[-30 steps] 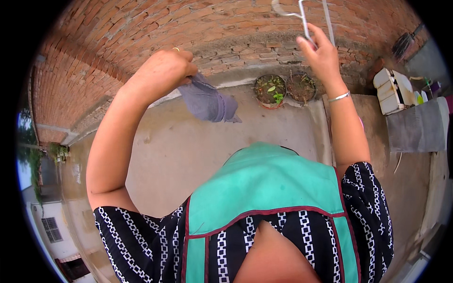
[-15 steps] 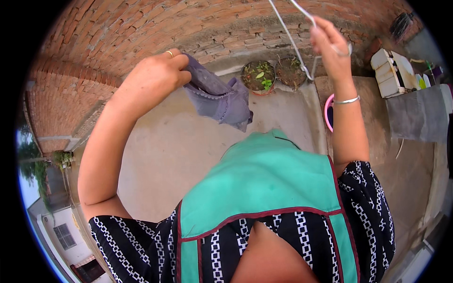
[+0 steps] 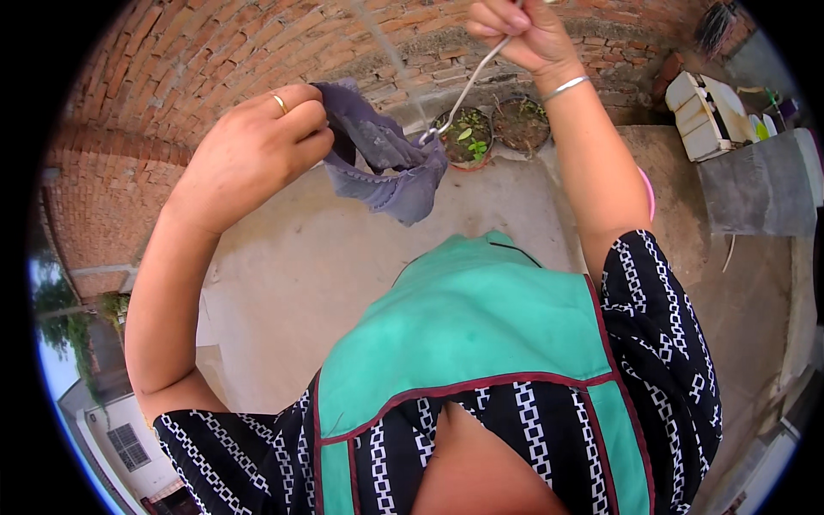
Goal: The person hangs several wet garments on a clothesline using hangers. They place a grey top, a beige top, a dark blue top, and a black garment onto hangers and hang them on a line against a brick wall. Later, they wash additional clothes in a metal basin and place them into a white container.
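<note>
"Where does the cloth lie from the hands?"

"The grey-purple garment (image 3: pixel 403 196) hangs between them: to the right of the left hand (image 3: pixel 262 150), and below and to the left of the right hand (image 3: pixel 525 33). Its long axis slopes down from left to right."

"Which hand is nearer?"

"The left; its fingers are clamped on the garment's upper edge. The right hand, well apart from the left, pinches a pale wire hanger (image 3: pixel 475 81), which slants down-left to the garment's right side (whether its bent end goes through the cloth or only meets it, I can't tell)."

"Any containers?"

"Below the right hand, a round pot (image 3: pixel 472 167) holding a green plant (image 3: pixel 476 148) stands beside a darker pot (image 3: pixel 522 129) of soil. Behind the right forearm (image 3: pixel 605 176) peeks a pink rim (image 3: pixel 650 196); its contents are hidden."
</note>
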A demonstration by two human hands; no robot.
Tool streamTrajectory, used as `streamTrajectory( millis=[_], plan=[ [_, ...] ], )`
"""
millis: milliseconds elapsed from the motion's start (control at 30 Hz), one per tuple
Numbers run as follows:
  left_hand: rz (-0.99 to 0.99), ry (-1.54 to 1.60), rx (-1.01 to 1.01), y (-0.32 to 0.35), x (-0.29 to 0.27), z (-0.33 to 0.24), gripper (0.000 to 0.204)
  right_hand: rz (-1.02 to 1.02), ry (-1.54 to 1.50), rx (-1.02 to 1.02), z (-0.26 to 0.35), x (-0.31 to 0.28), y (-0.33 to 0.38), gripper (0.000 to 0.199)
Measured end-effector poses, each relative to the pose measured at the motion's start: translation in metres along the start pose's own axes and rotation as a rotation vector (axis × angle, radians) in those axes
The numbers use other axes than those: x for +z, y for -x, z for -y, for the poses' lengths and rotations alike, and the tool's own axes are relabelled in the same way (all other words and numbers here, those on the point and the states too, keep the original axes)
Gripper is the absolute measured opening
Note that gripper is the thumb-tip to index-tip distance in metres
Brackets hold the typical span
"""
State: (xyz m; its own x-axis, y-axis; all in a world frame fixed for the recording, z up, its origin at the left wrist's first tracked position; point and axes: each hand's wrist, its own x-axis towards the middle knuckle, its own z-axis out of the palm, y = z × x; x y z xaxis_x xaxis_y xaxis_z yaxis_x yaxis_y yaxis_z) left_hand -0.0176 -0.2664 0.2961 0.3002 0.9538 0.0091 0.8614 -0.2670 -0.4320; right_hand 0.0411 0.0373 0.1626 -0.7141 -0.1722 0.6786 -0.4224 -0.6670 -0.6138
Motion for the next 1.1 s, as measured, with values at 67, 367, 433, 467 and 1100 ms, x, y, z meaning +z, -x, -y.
streamTrajectory(
  millis=[67, 367, 433, 467, 1100],
  plan=[
    [-0.021, 0.000, -0.017, 0.001, -0.007, -0.003, 0.013, 0.050, -0.032, 0.039, -0.009, 0.002, -0.008, 0.040],
    [0.002, -0.048, -0.101, 0.022, -0.031, -0.016, 0.021, 0.210, -0.049, 0.144, -0.047, 0.016, -0.014, 0.032],
    [0.008, -0.044, -0.125, 0.022, -0.038, -0.019, 0.027, 0.230, -0.040, 0.166, -0.056, 0.022, -0.010, 0.033],
    [-0.009, -0.027, -0.150, 0.022, -0.039, -0.022, 0.027, 0.213, -0.047, 0.188, -0.060, 0.020, -0.006, 0.034],
    [-0.037, 0.378, -0.459, 0.080, 0.050, 0.001, 0.013, -0.216, 1.102, 0.663, 0.037, 0.073, -0.028, 0.031]
  ],
)
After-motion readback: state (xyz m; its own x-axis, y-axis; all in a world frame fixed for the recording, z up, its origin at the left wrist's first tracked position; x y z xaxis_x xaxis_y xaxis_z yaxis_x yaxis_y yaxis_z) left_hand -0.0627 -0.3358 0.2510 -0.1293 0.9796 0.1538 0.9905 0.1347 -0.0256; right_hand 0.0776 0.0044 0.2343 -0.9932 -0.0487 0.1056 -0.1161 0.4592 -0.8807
